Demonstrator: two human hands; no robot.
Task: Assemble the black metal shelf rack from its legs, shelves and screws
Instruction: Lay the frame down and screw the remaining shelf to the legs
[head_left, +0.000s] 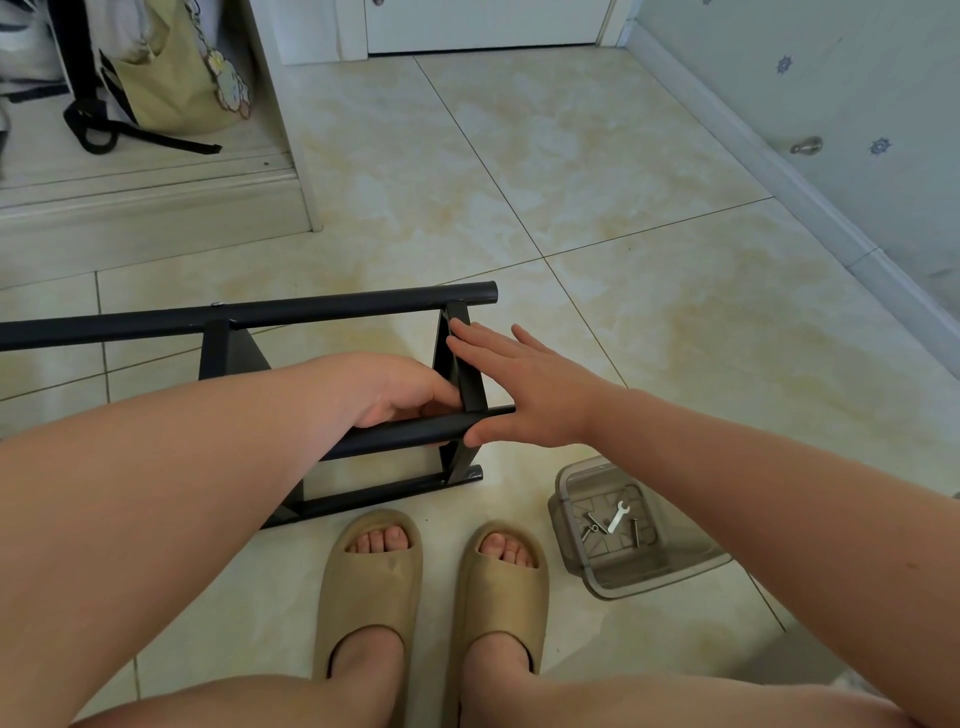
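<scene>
The partly built black metal rack (260, 314) lies on its side on the tiled floor in front of my feet. Two round black legs run left to right, joined by flat shelves seen edge-on. My left hand (400, 392) reaches between the legs, its fingers curled at the near leg (405, 434) by the end shelf (462, 358). My right hand (519, 387) lies flat with straight fingers against the outer face of that end shelf, thumb touching the near leg's tip. Several screws (592, 525) and a small silver wrench (618, 516) lie in a clear plastic box (571, 551).
My feet in tan slippers (374, 577) stand just below the rack. The clear box sits on the floor to the right of them. A white cabinet base with a beige bag (171, 78) is at the upper left. A wall with a doorstop (806, 146) runs along the right.
</scene>
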